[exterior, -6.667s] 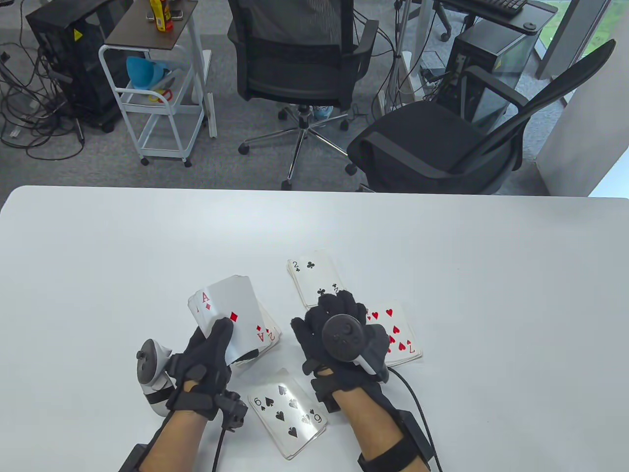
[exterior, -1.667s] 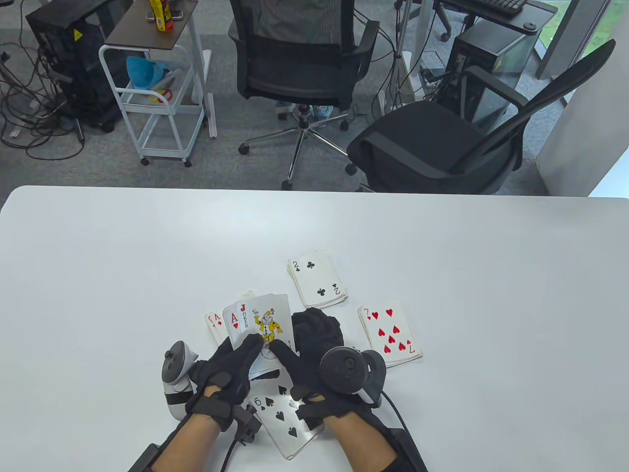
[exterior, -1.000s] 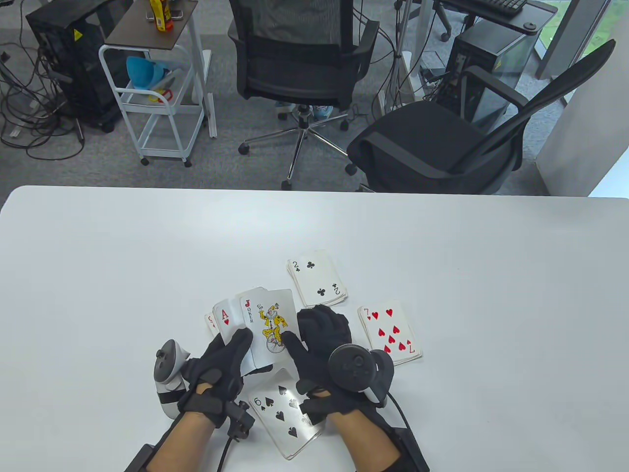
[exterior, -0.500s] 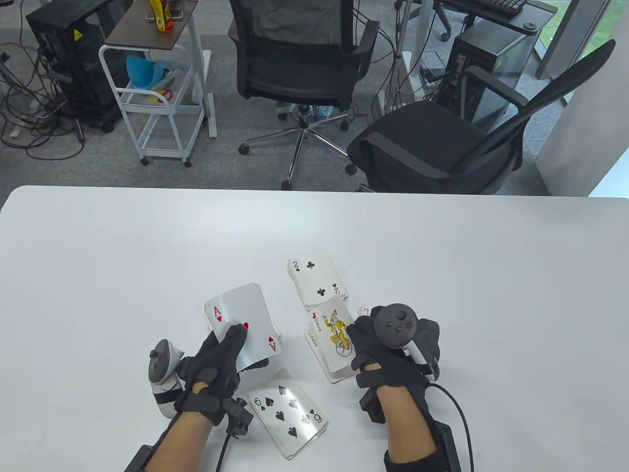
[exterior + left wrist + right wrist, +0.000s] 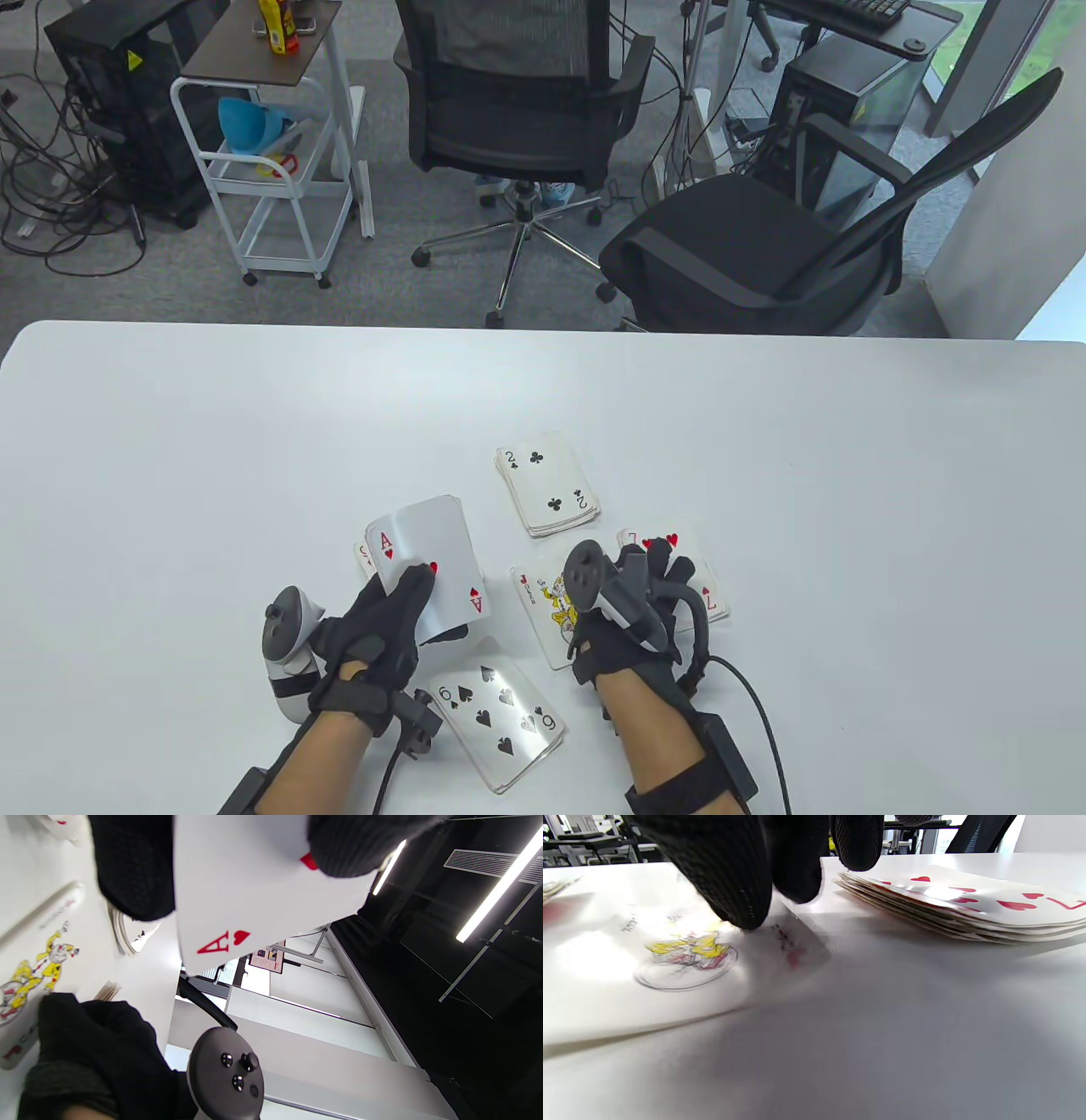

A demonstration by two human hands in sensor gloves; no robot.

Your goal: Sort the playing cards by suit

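Sorting looks well along — clubs pile (image 5: 547, 492), hearts pile (image 5: 708, 586), spades pile (image 5: 501, 722) and a joker (image 5: 543, 607) lie on the tabletop (image 5: 212, 475). Left hand (image 5: 382, 628) grips the remaining cards (image 5: 428, 556), ace of hearts on top; right hand (image 5: 632, 611) fingers (image 5: 734, 878) rest on the joker, holding nothing.

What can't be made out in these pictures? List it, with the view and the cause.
- Cards under the ace of hearts held by the left hand: table view, covered by the ace.
- Joker right half: table view, hidden by the right hand.
- Hearts pile rank: right wrist view, cut off at the edge.
- Joker lettering: right wrist view, blurred.
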